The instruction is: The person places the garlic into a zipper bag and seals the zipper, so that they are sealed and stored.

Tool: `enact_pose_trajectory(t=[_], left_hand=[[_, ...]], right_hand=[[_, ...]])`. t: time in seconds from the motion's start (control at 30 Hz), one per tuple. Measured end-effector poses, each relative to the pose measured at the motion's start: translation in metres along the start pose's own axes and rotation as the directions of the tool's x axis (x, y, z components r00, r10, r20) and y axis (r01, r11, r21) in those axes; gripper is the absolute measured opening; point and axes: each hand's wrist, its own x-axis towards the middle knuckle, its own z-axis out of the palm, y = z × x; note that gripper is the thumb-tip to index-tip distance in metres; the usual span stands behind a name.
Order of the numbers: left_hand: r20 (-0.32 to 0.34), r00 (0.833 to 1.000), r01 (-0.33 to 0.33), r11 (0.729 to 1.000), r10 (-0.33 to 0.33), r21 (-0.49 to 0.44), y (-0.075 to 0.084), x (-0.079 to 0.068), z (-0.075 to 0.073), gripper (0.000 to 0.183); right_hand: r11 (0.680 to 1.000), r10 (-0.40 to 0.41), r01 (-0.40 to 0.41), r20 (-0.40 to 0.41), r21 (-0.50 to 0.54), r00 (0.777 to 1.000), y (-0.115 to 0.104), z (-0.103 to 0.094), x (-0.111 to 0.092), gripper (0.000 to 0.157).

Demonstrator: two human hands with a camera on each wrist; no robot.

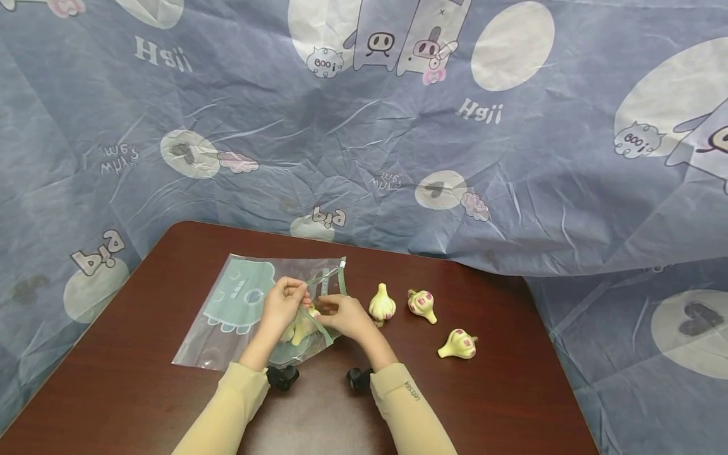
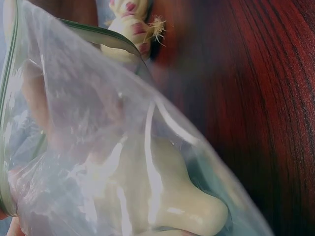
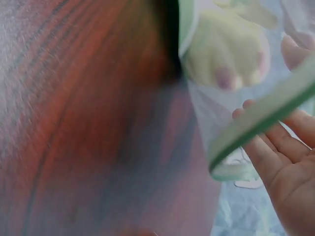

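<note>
A clear zip-top bag (image 1: 196, 341) with a green zip strip and a pale green cartoon print lies on the table. My left hand (image 1: 282, 306) pinches the rim of its mouth. My right hand (image 1: 345, 315) reaches in at the mouth, thumb and fingers apart; the right wrist view shows the fingers mostly straight behind the green strip (image 3: 261, 120). Pale yellow garlic (image 1: 303, 330) with purple marks lies inside the bag, partly hidden by plastic and hands. In the left wrist view, a garlic bulb (image 2: 162, 187) shows through the film.
To the right of the bag lie three loose garlic bulbs: one near the right hand (image 1: 382, 304), a second bulb (image 1: 422, 305) behind, and a third bulb (image 1: 458, 345) farther right. A blue printed cloth (image 1: 341, 145) hangs behind the brown table (image 1: 500, 392).
</note>
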Motion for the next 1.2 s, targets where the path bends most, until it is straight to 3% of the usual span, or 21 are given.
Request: enact_pose_trajectory(t=[0.23,0.47,0.7,0.87,1.0,1.2], left_hand=[[-0.005,1.0,0.011,1.0,-0.011,-0.006,0.0,0.001,-0.001,0.017],[-0.011,1.0,0.003,1.0,-0.003,-0.009,0.0,0.002,0.001,0.017],[-0.012,1.0,-0.003,1.0,0.003,0.011,0.001,0.003,0.001,0.017],[-0.011,1.0,-0.004,1.0,0.004,0.009,0.001,0.003,0.0,0.017],[-0.009,1.0,-0.003,1.0,0.003,-0.006,0.0,0.004,0.0,0.016],[-0.011,1.0,-0.003,1.0,0.003,-0.01,-0.001,0.004,0.0,0.016]], right_hand=[[0.991,-0.031,0.039,-0.064,0.126,0.997,-0.001,-0.02,-0.012,0.053],[0.96,-0.012,0.053,-0.149,0.276,0.989,0.005,-0.038,-0.021,0.051],[0.946,-0.002,0.073,-0.219,0.317,0.976,0.012,-0.052,-0.029,0.048],[0.937,0.037,0.056,-0.255,0.346,0.966,0.005,-0.066,-0.041,0.045],[0.927,0.068,0.055,-0.31,0.37,0.948,0.003,-0.078,-0.051,0.044],[0.919,0.154,0.026,-0.421,0.393,0.894,0.044,-0.081,-0.048,0.045]])
